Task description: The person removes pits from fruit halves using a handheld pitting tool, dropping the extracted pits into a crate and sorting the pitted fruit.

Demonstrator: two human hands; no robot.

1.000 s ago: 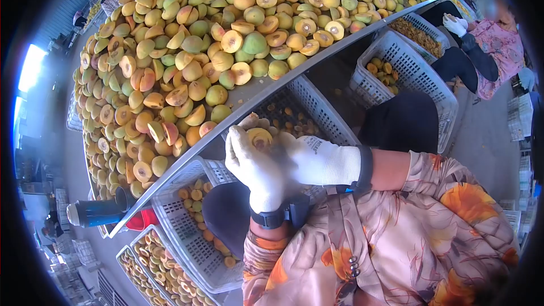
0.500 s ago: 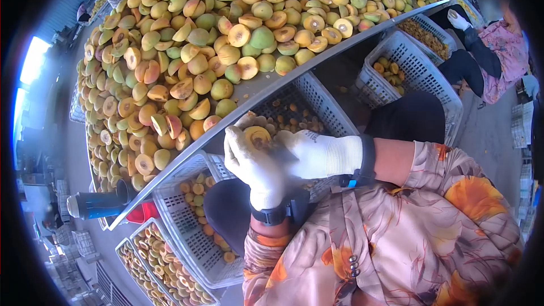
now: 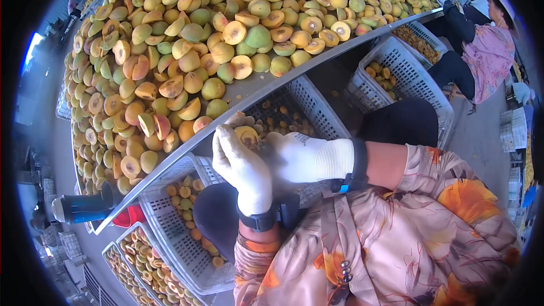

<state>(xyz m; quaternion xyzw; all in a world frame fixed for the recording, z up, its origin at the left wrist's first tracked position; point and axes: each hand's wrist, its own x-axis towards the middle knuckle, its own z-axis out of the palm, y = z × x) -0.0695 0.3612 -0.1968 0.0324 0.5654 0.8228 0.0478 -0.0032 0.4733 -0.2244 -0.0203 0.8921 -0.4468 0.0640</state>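
Note:
My left hand, in a white glove with soiled fingertips, is wrapped round a halved yellow fruit, its cut face turned up. My right hand, also gloved in white, is closed against the fruit's right side; its fingertips are blurred, and anything within them is hidden. Both hands are just below the metal table edge, over a grey crate with small pits or pieces inside. Beyond the edge lies a large heap of halved fruit.
A crate with fruit halves stands left of my knee, near trays of halves. A blue bottle and red container are by the table corner. Another crate and a person in pink are at the right.
The view has shifted slightly, so the hands appear farther left. Both hands stay together around the fruit half. The person at the right has raised their head and moved an arm toward the heap.

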